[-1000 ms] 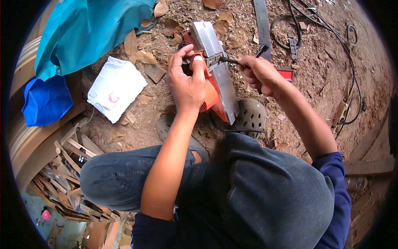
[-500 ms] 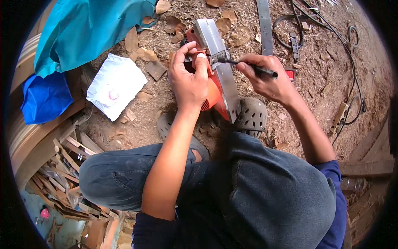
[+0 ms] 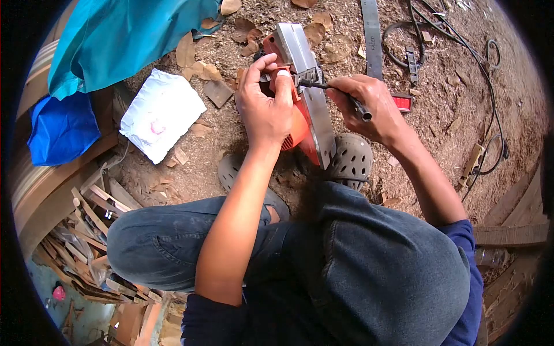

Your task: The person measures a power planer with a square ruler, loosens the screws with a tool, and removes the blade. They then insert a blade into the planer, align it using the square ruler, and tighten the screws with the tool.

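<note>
An orange electric planer [image 3: 316, 118] is held sole-up, low over ground [image 3: 231, 153] covered in sawdust, wood chips and dry leaves. The left hand [image 3: 266, 112] is clenched around its body. The right hand [image 3: 372, 109] is closed on a black hex key [image 3: 326, 86], whose tip is set at the cutter drum. A steel ruler [image 3: 372, 34], cables [image 3: 487, 57], a white bag [image 3: 161, 112], a teal tarpaulin [image 3: 115, 40] and stacked offcuts [image 3: 92, 213] are noted around.

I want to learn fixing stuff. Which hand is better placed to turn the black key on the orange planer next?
Probably the right hand: it grips the black key, whose tip meets the orange planer. The left hand is busy steadying the planer's body.
</note>
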### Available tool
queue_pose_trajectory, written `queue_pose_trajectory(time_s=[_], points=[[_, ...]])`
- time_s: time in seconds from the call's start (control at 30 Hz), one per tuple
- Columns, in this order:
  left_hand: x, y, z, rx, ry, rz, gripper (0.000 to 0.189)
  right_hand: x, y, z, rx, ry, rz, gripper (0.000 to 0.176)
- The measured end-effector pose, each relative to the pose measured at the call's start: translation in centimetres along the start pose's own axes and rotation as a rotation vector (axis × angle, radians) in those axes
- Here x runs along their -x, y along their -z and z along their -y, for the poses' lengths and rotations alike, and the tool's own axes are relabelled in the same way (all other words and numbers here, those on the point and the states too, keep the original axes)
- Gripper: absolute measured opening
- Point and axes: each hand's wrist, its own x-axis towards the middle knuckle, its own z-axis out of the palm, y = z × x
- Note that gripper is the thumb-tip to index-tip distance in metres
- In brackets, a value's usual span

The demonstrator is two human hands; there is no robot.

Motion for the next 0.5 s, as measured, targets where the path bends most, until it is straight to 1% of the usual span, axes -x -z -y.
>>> queue_pose_trajectory(time_s=[0.13,0.2,0.23,0.3,0.33,0.4,0.5], points=[[0.2,-0.1,-0.2,0.083,0.066,0.008,0.029,0.0,0.3,-0.3,0.039,0.006,0.044,0.017],[0.0,-0.1,0.0,0.041,0.034,0.005,0.03,0.0,0.3,-0.9,0.147,0.123,0.041,0.021],[-0.1,-0.1,0.0,-0.002,0.002,0.001,0.03,-0.2,0.4,-0.9,0.147,0.124,0.042,0.021],[0.0,-0.1,-0.1,0.03,0.031,0.007,0.03,-0.6,1.0,-0.8,0.252,0.17,0.103,0.019],[0.1,-0.1,-0.1,0.063,0.059,0.014,0.03,-0.8,1.1,-0.8,0.252,0.171,0.104,0.019],[0.0,-0.1,-0.1,0.048,0.052,0.01,0.03,-1.1,1.2,-0.7,0.385,0.252,0.139,0.017],[0.0,0.0,0.1,0.008,0.032,0.005,0.03,-1.6,1.4,-0.2,0.294,0.26,0.098,0.017]])
